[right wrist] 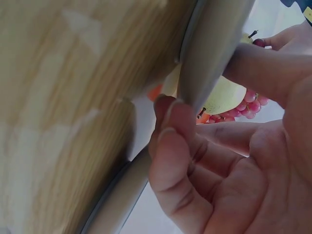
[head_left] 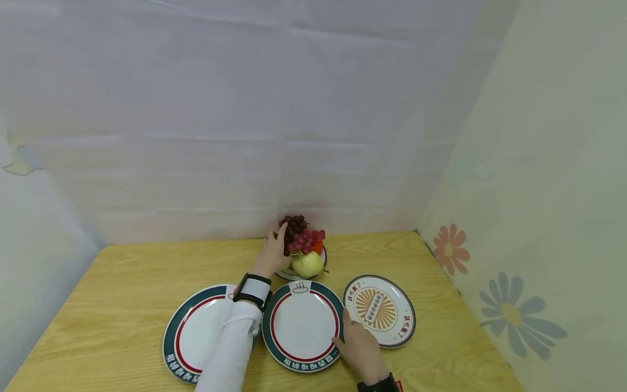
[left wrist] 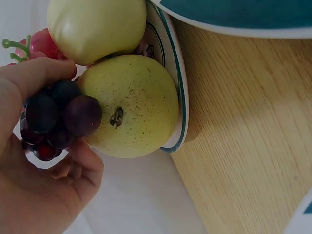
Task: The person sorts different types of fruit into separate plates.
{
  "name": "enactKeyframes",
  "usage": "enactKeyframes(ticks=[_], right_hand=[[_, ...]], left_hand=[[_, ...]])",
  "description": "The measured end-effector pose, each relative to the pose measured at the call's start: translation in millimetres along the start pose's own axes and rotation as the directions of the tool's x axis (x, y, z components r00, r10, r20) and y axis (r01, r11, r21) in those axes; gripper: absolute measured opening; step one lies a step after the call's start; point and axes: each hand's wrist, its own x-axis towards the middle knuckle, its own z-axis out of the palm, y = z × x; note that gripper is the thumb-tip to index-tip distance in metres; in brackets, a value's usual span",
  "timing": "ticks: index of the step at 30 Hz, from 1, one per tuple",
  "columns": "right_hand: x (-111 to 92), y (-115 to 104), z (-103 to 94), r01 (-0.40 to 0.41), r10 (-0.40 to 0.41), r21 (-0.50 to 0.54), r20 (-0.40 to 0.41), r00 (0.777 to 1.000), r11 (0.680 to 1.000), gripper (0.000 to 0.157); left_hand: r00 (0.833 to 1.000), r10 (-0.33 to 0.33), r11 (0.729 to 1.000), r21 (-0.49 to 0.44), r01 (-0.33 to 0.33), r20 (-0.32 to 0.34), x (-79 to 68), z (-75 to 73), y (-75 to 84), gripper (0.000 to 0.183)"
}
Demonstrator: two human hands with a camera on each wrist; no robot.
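At the back of the table, my left hand (head_left: 272, 253) grips a bunch of dark purple grapes (left wrist: 62, 117) between thumb and curled fingers. The grapes are beside a yellow-green pear (left wrist: 134, 107) with a speckled skin and over a small fruit plate (left wrist: 178, 92). A paler green fruit (left wrist: 97, 27) and red grapes (head_left: 307, 240) lie close by. Near the front, my right hand (head_left: 361, 348) pinches the right rim of a green-rimmed plate (head_left: 303, 329), its thumb on the upper face and its fingers (right wrist: 170, 161) at the underside.
Another green-rimmed plate (head_left: 196, 326) lies on the left, partly covered by my left sleeve. To the right is a white plate with an orange sunburst (head_left: 379, 313). An orange fruit (head_left: 318, 246) shows behind the grapes. White sheeting (head_left: 206, 163) backs the wooden table (head_left: 132, 305).
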Motion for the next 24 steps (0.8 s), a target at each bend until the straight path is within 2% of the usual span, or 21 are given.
enactKeyframes(ticks=[7,13,16,20,24], right_hand=[[0,-3,-1.1,-0.002,0.002,-0.007,-0.002,1.000,1.000,0.070],[3,-1,-1.2,0.001,-0.001,-0.008,0.008,1.000,1.000,0.072],[4,0,-0.9,0.005,-0.005,-0.006,0.006,1.000,1.000,0.072],[5,1,-0.8,0.013,-0.013,-0.013,-0.004,1.000,1.000,0.071],[5,2,-0.9,0.018,-0.018,-0.017,-0.003,1.000,1.000,0.071]], left_hand=[[0.999,0.046,0.996,-0.072,-0.045,0.005,3.4,-7.5,-6.6,0.071],[0.997,0.067,0.992,-0.110,-0.063,0.035,3.2,-17.4,-9.2,0.064],[0.996,0.094,0.987,-0.127,-0.093,-0.001,3.4,-22.5,-10.3,0.060],[0.985,0.145,0.978,-0.134,-0.157,-0.093,5.1,-26.0,-11.4,0.055],[0.984,0.129,0.971,-0.187,-0.150,-0.119,8.5,-26.8,-11.7,0.054]])
